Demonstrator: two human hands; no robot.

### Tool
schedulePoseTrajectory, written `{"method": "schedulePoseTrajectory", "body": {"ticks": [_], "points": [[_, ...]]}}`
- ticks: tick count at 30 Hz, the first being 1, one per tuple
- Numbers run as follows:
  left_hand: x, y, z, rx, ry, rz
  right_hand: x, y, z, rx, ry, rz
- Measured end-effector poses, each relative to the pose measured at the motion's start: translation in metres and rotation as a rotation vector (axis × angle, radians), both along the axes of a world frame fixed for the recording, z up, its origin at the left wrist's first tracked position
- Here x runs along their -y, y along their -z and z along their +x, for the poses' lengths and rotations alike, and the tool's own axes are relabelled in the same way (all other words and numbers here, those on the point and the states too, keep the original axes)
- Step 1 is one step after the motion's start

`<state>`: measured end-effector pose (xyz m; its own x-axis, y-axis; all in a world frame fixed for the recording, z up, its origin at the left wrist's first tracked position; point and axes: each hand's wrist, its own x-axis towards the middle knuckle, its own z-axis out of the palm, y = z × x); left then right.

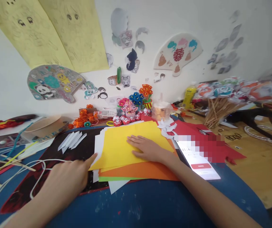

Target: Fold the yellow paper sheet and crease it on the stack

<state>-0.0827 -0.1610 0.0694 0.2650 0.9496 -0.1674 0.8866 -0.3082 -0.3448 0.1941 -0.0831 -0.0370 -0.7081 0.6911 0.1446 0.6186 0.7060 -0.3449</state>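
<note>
Yellow paper sheets [119, 139] lie on top of a loose stack at the centre of the frame, on a blue bench [145, 205]. White sheets [98, 144] show at the stack's left; orange paper [136, 171], a green edge [112, 179] and a white corner [115, 186] show below. The right hand [147, 149] rests on the yellow, palm down, its grip spread open rather than clamped. The left hand [68, 175], lower left, reaches the yellow's near left corner with its fingertips; whether that grip is pinched on paper or merely touching cannot be told.

Good handling here looks like a broad, light press from the right palm, holding the layers flat without creasing them, while the left fingertips take only the corner layers wanted. The edges are fanned unevenly, so a sideways tug could probably drag lower sheets along. The white cable [44, 164] at left and the lit phone [201, 160] at right are best given room.
</note>
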Motion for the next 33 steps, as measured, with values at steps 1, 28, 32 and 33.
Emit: {"method": "schedulePoseTrajectory", "body": {"ticks": [1, 28, 32, 33], "points": [[-0.009, -0.002, 0.015, -0.040, 0.060, 0.030, 0.000, 0.001, 0.000, -0.007, 0.000, 0.004], [-0.167, 0.081, 0.113, 0.217, 0.526, 0.092, -0.001, 0.006, -0.001, -0.008, 0.056, 0.038], [-0.160, 0.076, 0.104, 0.208, 0.551, 0.101, -0.001, 0.005, -0.001, -0.006, 0.053, 0.032], [-0.158, 0.074, 0.101, 0.203, 0.552, 0.102, -0.001, 0.005, -0.001, -0.010, 0.052, 0.028]]}}
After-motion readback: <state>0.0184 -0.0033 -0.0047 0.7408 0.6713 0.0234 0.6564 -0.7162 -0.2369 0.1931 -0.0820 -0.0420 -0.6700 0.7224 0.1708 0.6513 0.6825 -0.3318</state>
